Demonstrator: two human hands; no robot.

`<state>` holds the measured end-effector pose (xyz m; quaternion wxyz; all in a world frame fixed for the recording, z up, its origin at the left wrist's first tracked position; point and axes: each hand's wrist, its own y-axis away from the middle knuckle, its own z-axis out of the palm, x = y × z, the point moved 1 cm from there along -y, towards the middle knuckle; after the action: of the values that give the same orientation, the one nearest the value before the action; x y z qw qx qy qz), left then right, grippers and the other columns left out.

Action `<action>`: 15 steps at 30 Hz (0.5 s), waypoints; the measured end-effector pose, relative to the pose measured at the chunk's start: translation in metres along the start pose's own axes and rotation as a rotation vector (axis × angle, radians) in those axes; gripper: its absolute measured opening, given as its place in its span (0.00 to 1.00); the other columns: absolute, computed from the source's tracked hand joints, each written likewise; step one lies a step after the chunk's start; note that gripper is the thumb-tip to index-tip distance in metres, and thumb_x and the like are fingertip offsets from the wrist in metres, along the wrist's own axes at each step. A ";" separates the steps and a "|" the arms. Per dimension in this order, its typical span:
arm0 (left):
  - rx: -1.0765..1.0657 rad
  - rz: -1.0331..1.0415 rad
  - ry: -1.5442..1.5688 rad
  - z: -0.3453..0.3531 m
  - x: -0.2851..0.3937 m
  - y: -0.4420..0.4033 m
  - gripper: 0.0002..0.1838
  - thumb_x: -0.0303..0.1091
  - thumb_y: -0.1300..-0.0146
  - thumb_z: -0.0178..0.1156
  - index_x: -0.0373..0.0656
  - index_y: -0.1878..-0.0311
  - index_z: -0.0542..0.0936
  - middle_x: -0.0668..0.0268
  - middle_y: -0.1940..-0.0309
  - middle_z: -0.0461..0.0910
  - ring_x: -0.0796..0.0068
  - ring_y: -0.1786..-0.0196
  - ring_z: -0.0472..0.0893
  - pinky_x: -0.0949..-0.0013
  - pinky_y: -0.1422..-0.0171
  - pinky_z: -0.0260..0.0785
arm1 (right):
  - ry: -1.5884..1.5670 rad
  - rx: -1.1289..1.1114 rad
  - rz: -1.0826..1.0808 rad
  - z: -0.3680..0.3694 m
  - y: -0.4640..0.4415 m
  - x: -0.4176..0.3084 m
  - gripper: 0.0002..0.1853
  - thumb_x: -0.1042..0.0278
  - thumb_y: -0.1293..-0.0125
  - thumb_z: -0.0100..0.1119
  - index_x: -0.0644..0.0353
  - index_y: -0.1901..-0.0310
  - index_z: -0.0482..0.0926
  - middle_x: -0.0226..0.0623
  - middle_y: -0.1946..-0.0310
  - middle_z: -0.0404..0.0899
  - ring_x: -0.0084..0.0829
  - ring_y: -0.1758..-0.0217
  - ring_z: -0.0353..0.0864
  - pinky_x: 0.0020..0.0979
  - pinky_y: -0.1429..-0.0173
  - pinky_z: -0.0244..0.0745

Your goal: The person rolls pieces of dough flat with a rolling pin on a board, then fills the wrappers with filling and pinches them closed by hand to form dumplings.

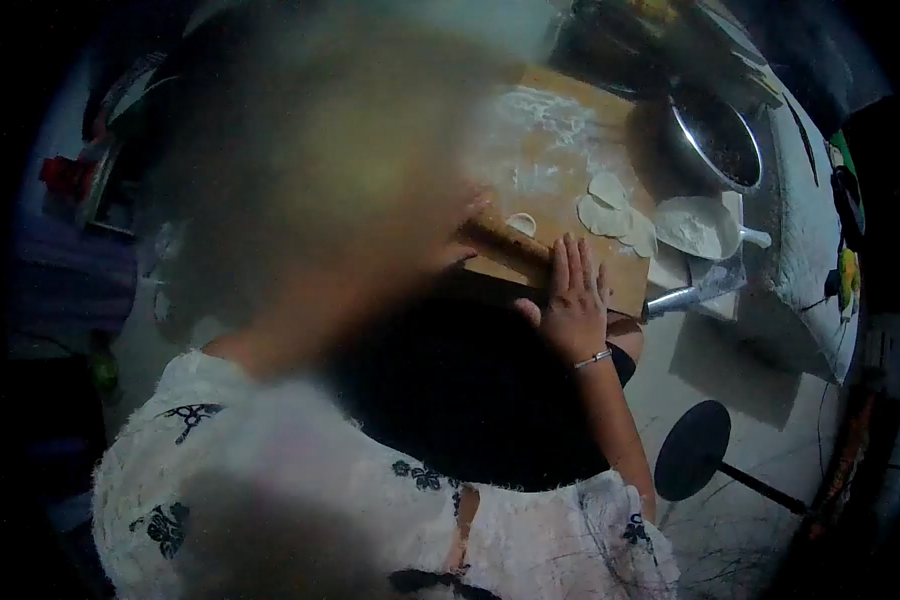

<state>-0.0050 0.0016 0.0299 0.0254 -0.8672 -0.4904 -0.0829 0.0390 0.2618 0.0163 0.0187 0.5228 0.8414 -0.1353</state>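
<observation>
A wooden rolling pin (510, 248) lies slantwise across the near part of a floured wooden board (542, 88). My right hand (577, 300), with a bracelet at its wrist, rests flat over the pin's right end, fingers stretched and thumb out to the side. At the other end, the fingers and thumb of my left hand (472, 212) show on either side of the pin; a large blur hides the rest of that hand. Just beyond the pin is a small round of dough (521, 223), partly covered by it. Several thin dough wrappers (604, 212) overlap at the board's right.
Right of the board stand a white handled scoop of flour (695, 228) and a metal blade (675, 300). A metal pot (745, 160) is farther back. A dark round disc on a rod (693, 450) stands on the floor at lower right. Blur covers the upper left.
</observation>
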 end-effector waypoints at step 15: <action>0.115 0.115 0.023 0.021 -0.015 0.003 0.38 0.52 0.40 0.58 0.53 0.28 0.58 0.65 0.26 0.54 0.59 0.25 0.52 0.49 0.25 0.46 | -0.002 -0.050 -0.008 0.002 0.007 0.002 0.53 0.32 0.48 0.57 0.64 0.30 0.52 0.46 0.28 0.52 0.44 0.23 0.44 0.51 0.24 0.38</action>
<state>-0.0078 -0.0103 0.0070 0.0854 -0.8899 -0.4435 -0.0632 0.0446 0.2656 0.0122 0.0322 0.5187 0.8466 -0.1149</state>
